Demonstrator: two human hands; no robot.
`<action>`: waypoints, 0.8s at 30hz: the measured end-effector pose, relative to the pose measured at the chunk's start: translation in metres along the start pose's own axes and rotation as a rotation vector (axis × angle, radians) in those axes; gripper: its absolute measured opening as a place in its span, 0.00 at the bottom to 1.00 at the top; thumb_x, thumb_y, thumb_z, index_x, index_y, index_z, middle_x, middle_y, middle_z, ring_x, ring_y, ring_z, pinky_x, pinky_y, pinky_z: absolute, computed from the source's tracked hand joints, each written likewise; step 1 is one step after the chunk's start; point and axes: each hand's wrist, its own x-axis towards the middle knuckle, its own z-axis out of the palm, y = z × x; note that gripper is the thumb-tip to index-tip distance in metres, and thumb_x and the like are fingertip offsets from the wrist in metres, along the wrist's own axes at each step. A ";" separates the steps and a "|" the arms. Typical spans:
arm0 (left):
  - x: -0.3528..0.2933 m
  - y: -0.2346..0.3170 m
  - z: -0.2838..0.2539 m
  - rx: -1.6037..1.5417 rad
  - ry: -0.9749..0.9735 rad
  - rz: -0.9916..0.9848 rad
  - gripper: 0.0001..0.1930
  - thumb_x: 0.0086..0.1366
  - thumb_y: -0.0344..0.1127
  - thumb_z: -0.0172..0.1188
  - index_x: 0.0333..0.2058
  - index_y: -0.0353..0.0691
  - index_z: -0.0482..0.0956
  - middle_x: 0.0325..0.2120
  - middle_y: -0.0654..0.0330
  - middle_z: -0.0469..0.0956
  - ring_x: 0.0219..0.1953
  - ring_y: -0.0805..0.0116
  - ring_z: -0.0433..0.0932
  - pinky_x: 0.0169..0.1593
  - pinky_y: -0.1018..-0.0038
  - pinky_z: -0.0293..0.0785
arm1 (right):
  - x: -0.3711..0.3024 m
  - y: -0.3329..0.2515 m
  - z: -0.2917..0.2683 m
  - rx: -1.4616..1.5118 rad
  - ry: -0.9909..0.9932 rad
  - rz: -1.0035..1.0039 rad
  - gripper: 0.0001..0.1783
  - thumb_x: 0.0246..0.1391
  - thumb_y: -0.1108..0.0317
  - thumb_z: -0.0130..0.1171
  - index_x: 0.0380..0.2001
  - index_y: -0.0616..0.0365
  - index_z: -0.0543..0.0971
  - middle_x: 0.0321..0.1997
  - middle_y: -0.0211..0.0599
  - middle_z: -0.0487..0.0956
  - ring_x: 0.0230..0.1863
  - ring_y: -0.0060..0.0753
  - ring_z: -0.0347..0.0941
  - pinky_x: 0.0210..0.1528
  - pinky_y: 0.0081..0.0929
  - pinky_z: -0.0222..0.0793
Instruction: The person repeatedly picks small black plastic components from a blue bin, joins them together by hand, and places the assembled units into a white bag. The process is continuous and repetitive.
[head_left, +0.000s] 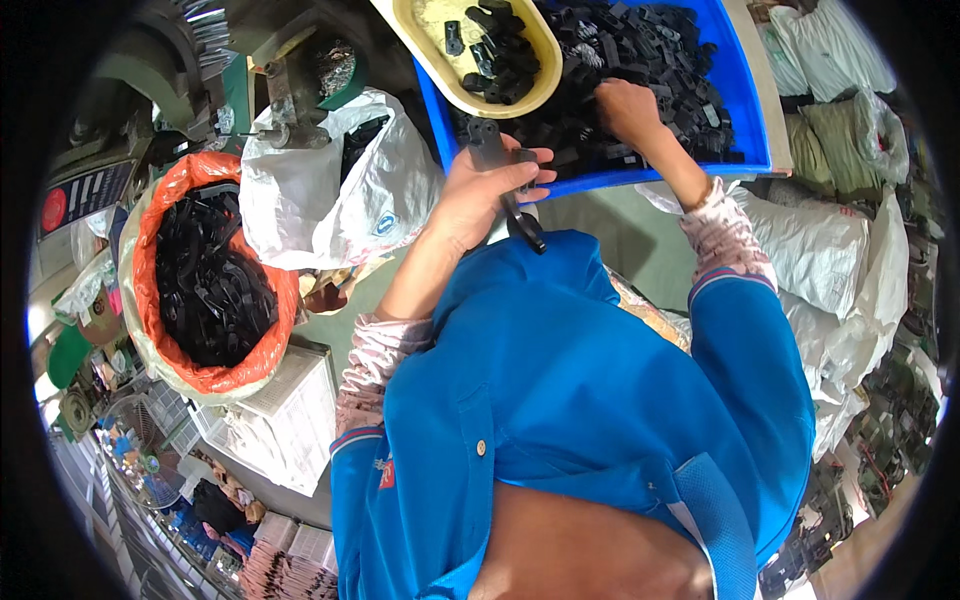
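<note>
My left hand (480,190) is closed round a long black plastic part (488,150). One end of the part stands up past my thumb, and a curved black end hangs below the palm. Whether this is one piece or more I cannot tell. My right hand (628,112) reaches into a blue tray (755,120), its fingers curled down at a heap of small black plastic pieces (670,60). What those fingertips grip is hidden. Over the tray's left side sits a yellow tub (548,80) with more black pieces inside.
Left of me stand an orange-lined sack (285,300) full of black parts and a white woven bag (300,215). A white plastic crate (285,430) is behind them. Filled white sacks (800,240) lie on the right. Dark machinery (290,110) rises at the far left.
</note>
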 end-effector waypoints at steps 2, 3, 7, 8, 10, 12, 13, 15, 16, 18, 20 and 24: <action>0.001 0.002 -0.004 0.063 0.040 0.051 0.20 0.60 0.25 0.64 0.51 0.36 0.71 0.39 0.53 0.79 0.39 0.61 0.81 0.42 0.64 0.82 | -0.008 0.001 -0.022 0.159 0.079 0.046 0.07 0.50 0.69 0.55 0.30 0.57 0.80 0.36 0.43 0.81 0.39 0.53 0.78 0.37 0.46 0.74; 0.000 0.002 -0.005 0.095 0.059 0.069 0.21 0.60 0.25 0.64 0.51 0.36 0.71 0.38 0.53 0.79 0.39 0.61 0.81 0.42 0.65 0.82 | -0.013 0.006 -0.027 0.241 0.113 0.074 0.08 0.50 0.68 0.55 0.31 0.58 0.81 0.36 0.44 0.81 0.39 0.53 0.78 0.37 0.47 0.74; 0.023 0.000 0.013 0.271 0.011 0.109 0.17 0.58 0.27 0.67 0.46 0.34 0.75 0.36 0.59 0.79 0.37 0.70 0.79 0.39 0.72 0.79 | -0.043 0.021 -0.054 1.512 -0.222 0.350 0.11 0.56 0.68 0.61 0.38 0.66 0.81 0.30 0.34 0.81 0.29 0.20 0.76 0.24 0.18 0.66; 0.030 -0.004 0.023 0.309 0.036 0.161 0.15 0.57 0.28 0.68 0.43 0.35 0.77 0.36 0.60 0.80 0.36 0.73 0.79 0.38 0.74 0.79 | -0.053 0.017 -0.057 1.672 -0.249 0.368 0.10 0.57 0.69 0.61 0.39 0.65 0.81 0.31 0.33 0.81 0.29 0.20 0.76 0.23 0.16 0.65; 0.047 -0.008 0.035 0.378 0.022 0.229 0.14 0.57 0.29 0.68 0.42 0.36 0.77 0.36 0.60 0.80 0.34 0.75 0.78 0.36 0.76 0.78 | -0.066 0.009 -0.065 1.886 -0.294 0.365 0.10 0.57 0.69 0.62 0.40 0.64 0.80 0.32 0.31 0.80 0.29 0.20 0.76 0.24 0.14 0.65; 0.057 -0.010 0.041 0.422 -0.016 0.259 0.13 0.58 0.29 0.68 0.40 0.36 0.77 0.35 0.60 0.80 0.32 0.76 0.78 0.35 0.78 0.78 | -0.072 0.001 -0.068 1.910 -0.285 0.363 0.11 0.57 0.69 0.61 0.39 0.65 0.80 0.32 0.32 0.81 0.28 0.20 0.76 0.25 0.15 0.66; 0.062 -0.013 0.042 0.446 -0.051 0.277 0.13 0.58 0.29 0.68 0.40 0.36 0.77 0.34 0.61 0.80 0.32 0.76 0.78 0.34 0.78 0.78 | -0.075 -0.001 -0.067 1.918 -0.289 0.339 0.11 0.58 0.68 0.61 0.39 0.65 0.80 0.32 0.32 0.81 0.28 0.20 0.76 0.26 0.15 0.67; 0.068 -0.019 0.044 0.487 -0.083 0.300 0.12 0.58 0.29 0.68 0.39 0.36 0.77 0.32 0.62 0.80 0.31 0.76 0.78 0.33 0.79 0.78 | -0.083 -0.005 -0.072 1.904 -0.234 0.340 0.11 0.58 0.67 0.61 0.39 0.65 0.80 0.32 0.34 0.81 0.28 0.21 0.76 0.27 0.15 0.68; 0.071 -0.021 0.045 0.505 -0.081 0.307 0.12 0.58 0.29 0.68 0.38 0.36 0.77 0.32 0.62 0.80 0.30 0.76 0.78 0.32 0.78 0.78 | -0.085 -0.006 -0.074 1.897 -0.209 0.338 0.12 0.58 0.66 0.62 0.39 0.65 0.80 0.33 0.34 0.82 0.28 0.21 0.77 0.28 0.15 0.68; 0.075 -0.022 0.049 0.540 -0.073 0.313 0.10 0.58 0.29 0.68 0.36 0.36 0.77 0.29 0.62 0.80 0.28 0.76 0.78 0.31 0.78 0.77 | -0.086 -0.005 -0.073 1.822 -0.157 0.352 0.13 0.58 0.64 0.62 0.39 0.65 0.81 0.33 0.35 0.82 0.29 0.22 0.77 0.29 0.16 0.69; 0.076 -0.023 0.055 0.571 -0.060 0.311 0.09 0.58 0.30 0.68 0.34 0.36 0.76 0.24 0.63 0.78 0.25 0.77 0.77 0.30 0.78 0.77 | -0.088 -0.003 -0.071 1.746 -0.111 0.335 0.14 0.58 0.64 0.62 0.39 0.65 0.81 0.34 0.36 0.82 0.29 0.22 0.78 0.30 0.17 0.70; 0.079 -0.026 0.058 0.442 -0.065 0.194 0.08 0.59 0.30 0.66 0.35 0.35 0.78 0.26 0.61 0.80 0.27 0.75 0.79 0.30 0.76 0.77 | -0.088 0.000 -0.063 1.632 0.063 0.224 0.14 0.58 0.67 0.63 0.42 0.67 0.81 0.35 0.38 0.83 0.31 0.24 0.78 0.34 0.20 0.73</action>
